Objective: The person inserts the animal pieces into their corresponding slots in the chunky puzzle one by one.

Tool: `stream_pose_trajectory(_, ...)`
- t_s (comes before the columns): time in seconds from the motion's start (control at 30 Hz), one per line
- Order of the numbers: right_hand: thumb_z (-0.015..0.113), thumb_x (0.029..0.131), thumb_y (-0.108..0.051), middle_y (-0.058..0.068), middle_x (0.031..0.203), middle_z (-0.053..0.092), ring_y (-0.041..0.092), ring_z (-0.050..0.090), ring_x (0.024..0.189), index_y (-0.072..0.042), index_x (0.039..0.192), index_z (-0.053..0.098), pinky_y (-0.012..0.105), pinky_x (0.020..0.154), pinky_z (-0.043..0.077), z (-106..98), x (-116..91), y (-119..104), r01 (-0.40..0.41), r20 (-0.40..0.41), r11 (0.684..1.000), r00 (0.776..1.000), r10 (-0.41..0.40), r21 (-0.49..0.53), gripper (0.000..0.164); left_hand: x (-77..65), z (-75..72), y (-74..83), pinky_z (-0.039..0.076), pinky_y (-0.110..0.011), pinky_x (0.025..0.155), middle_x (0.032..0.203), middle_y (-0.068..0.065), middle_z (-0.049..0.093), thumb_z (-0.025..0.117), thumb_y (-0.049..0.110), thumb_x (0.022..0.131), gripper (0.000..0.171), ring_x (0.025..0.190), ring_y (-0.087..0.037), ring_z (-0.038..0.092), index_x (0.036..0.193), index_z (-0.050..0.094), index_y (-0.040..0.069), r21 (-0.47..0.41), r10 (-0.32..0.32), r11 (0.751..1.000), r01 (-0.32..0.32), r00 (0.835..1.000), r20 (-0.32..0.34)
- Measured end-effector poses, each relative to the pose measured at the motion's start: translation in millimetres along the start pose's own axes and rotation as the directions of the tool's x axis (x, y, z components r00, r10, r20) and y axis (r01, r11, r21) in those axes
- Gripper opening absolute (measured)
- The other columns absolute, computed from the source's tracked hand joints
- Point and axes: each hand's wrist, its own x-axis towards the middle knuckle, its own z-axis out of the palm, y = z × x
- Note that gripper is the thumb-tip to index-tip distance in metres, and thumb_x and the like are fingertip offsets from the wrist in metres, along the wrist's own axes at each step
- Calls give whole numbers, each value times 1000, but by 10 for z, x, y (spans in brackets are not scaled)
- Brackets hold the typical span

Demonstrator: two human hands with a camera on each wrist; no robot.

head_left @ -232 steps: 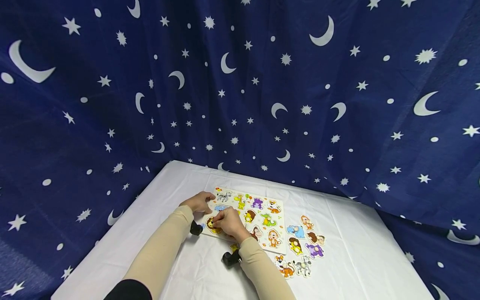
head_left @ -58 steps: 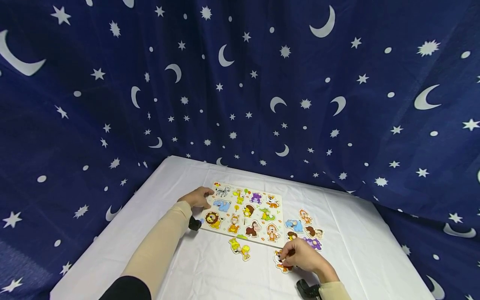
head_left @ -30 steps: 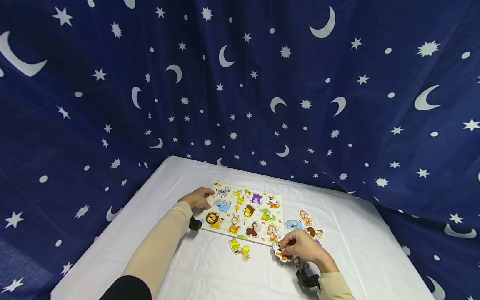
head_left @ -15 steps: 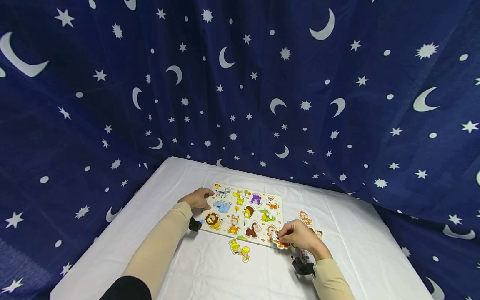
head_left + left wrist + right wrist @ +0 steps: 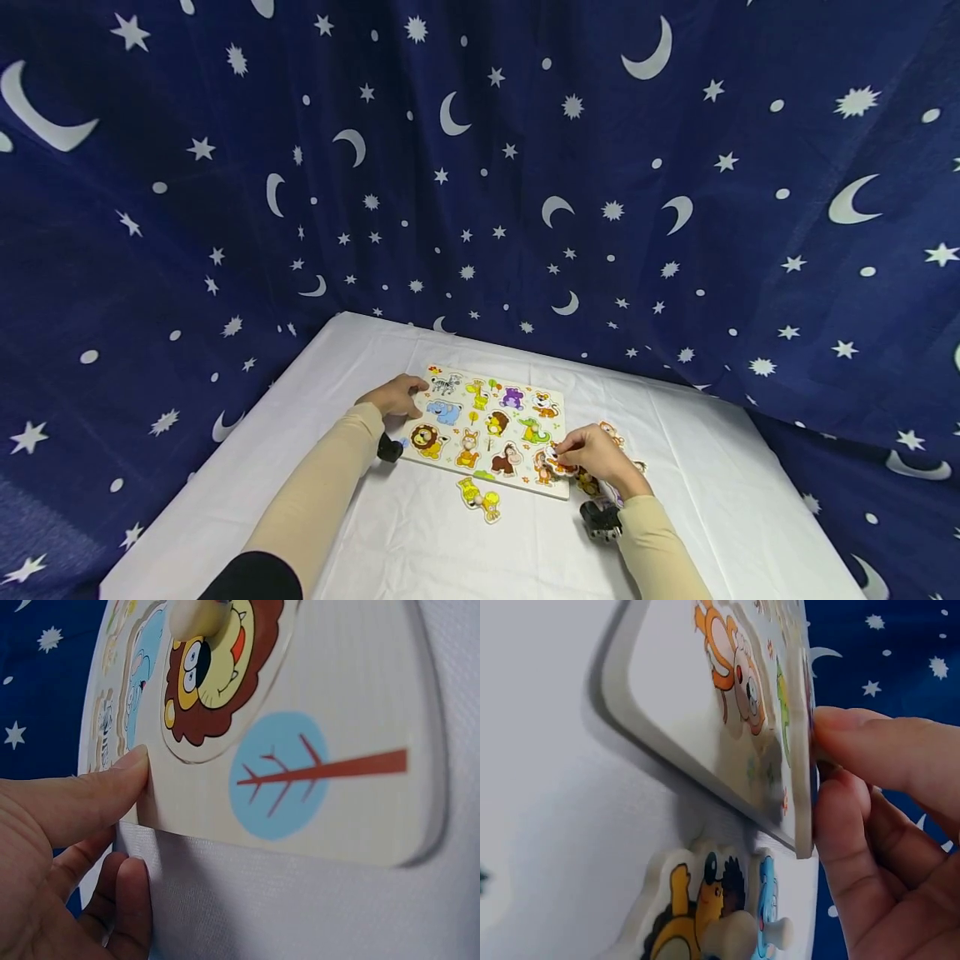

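My right hand (image 5: 596, 454) pinches the tiger puzzle piece (image 5: 561, 463) by its knob. In the right wrist view the tiger piece (image 5: 802, 772) is seen edge-on, close over the right side of the puzzle board (image 5: 660, 720), where it partly overlaps the printed monkey in the head view. My left hand (image 5: 396, 396) rests at the left edge of the board (image 5: 444, 460). Its thumb (image 5: 124, 776) lies on the board's face while the other fingers bend loosely beside the edge. A lion piece (image 5: 225, 682) with a wooden knob sits in the board near that hand.
A giraffe piece (image 5: 478, 500) lies on the white cloth (image 5: 420, 542) in front of the board. Right of the board are several loose pieces, among them a hedgehog (image 5: 682, 922) and a blue hippo (image 5: 766, 900), partly hidden by my right hand. A starry blue curtain (image 5: 480, 167) stands behind.
Earlier my right hand was at the lion on the board. It then took the tiger piece from the cloth and carried it up over the board's right side. My left hand stays put.
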Motion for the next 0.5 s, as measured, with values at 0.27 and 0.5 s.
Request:
stream_pose_trajectory(0.27,72,81,6,17,83,74,8,64,66,9,87,74,23,60,55,10,148,62,-37,-35,999,999,36,-27,7,21,20,-12,30,-52,121,149,-17,49,78,5,83,59,143,-36,40,138,58,13,3,-1,1000,1,1000,1)
stream_pose_trajectory(0.5,72,82,6,15,81,75,8,63,66,8,87,74,23,60,54,-17,261,49,-54,-84,998,995,51,-41,6,26,18,-13,30,-51,121,147,-17,50,79,6,83,59,143,-36,40,138,59,14,18,15,1000,-15,1000,-15)
